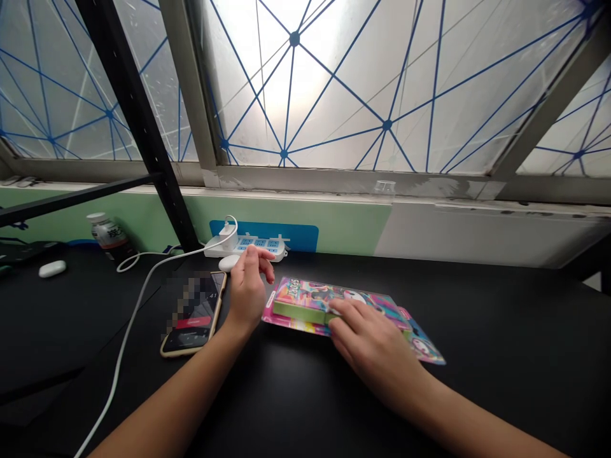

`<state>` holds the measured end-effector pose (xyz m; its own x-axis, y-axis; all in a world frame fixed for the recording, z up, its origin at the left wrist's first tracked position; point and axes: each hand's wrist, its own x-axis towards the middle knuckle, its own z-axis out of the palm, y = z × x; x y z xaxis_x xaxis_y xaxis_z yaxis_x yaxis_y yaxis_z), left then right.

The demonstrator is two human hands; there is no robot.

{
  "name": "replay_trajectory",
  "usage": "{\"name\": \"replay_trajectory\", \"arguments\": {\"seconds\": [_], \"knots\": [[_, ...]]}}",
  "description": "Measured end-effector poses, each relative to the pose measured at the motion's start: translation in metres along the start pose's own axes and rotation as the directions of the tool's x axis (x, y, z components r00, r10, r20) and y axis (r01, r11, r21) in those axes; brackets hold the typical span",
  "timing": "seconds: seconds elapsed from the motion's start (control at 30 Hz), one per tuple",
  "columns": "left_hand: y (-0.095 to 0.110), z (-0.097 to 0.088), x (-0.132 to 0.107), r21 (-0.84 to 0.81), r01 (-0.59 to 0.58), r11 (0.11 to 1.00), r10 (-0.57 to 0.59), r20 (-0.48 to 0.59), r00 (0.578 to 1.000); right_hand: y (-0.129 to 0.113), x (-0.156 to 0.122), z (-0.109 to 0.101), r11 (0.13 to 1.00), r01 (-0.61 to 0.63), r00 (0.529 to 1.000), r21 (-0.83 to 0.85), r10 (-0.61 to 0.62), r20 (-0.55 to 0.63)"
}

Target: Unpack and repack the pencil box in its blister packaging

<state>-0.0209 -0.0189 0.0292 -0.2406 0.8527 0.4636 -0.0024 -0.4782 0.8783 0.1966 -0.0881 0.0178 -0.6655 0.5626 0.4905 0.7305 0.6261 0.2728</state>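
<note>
A flat, colourful cartoon-printed box (305,294) with a green side lies on top of a wider, glossy pink-and-blue printed pack (426,346). My right hand (377,350) is on the box's near side, its fingers bent over the top face and front edge. Part of the box is hidden under that hand. Just left of the box, my left hand (248,289) is raised above the desk, palm turned inward. Its fingers are loosely curled and apart, and nothing shows in them. Beside the left wrist lies a phone (195,324) in a light-edged case.
A white power strip (262,248) with a plugged-in charger stands against the wall. Its white cable (136,312) runs across the left of the black desk (515,356). A bottle (112,236), a small white case (52,269) and a black metal post (138,114) are at left.
</note>
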Motion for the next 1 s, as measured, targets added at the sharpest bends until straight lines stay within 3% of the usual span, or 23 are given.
{"name": "replay_trajectory", "arguments": {"seconds": [0.07, 0.13, 0.2, 0.27, 0.3, 0.37, 0.53, 0.7, 0.87, 1.0], "knots": [[-0.004, -0.002, 0.002, 0.133, -0.008, 0.991, -0.005, 0.095, 0.995, -0.004, 0.000, 0.008, 0.998, 0.060, 0.996, 0.016, -0.060, 0.068], [-0.008, -0.003, 0.002, 0.330, -0.085, 0.940, -0.010, 0.277, 0.961, -0.004, 0.001, 0.013, 0.993, 0.092, 0.990, 0.067, -0.099, 0.097], [-0.011, -0.003, -0.001, 0.480, -0.236, 0.845, -0.035, 0.490, 0.871, -0.002, 0.002, 0.014, 0.985, 0.086, 0.990, 0.149, -0.101, 0.096], [-0.013, -0.004, -0.005, 0.525, -0.354, 0.774, -0.092, 0.646, 0.757, 0.002, 0.001, 0.012, 0.968, 0.049, 0.992, 0.246, -0.075, 0.100], [-0.013, -0.004, -0.007, 0.528, -0.379, 0.760, -0.124, 0.690, 0.713, 0.004, 0.000, 0.011, 0.956, 0.025, 0.993, 0.294, -0.059, 0.106], [-0.013, -0.006, -0.009, 0.533, -0.380, 0.756, -0.177, 0.725, 0.665, 0.007, -0.001, 0.009, 0.927, -0.008, 0.992, 0.374, -0.038, 0.116], [-0.012, -0.013, -0.006, 0.526, -0.360, 0.771, -0.210, 0.743, 0.636, 0.016, -0.001, 0.007, 0.880, -0.039, 0.992, 0.473, -0.024, 0.126], [-0.011, -0.013, -0.004, 0.529, -0.327, 0.783, -0.225, 0.732, 0.643, 0.043, 0.001, -0.001, 0.859, -0.187, 0.961, 0.477, 0.059, 0.270], [-0.008, -0.011, -0.003, 0.549, -0.325, 0.770, -0.253, 0.731, 0.634, 0.074, -0.006, -0.002, 0.809, -0.391, 0.873, 0.438, 0.174, 0.456], [-0.007, -0.011, -0.005, 0.540, -0.309, 0.783, -0.241, 0.721, 0.650, 0.083, -0.012, 0.003, 0.751, -0.505, 0.797, 0.425, 0.215, 0.565]]}}
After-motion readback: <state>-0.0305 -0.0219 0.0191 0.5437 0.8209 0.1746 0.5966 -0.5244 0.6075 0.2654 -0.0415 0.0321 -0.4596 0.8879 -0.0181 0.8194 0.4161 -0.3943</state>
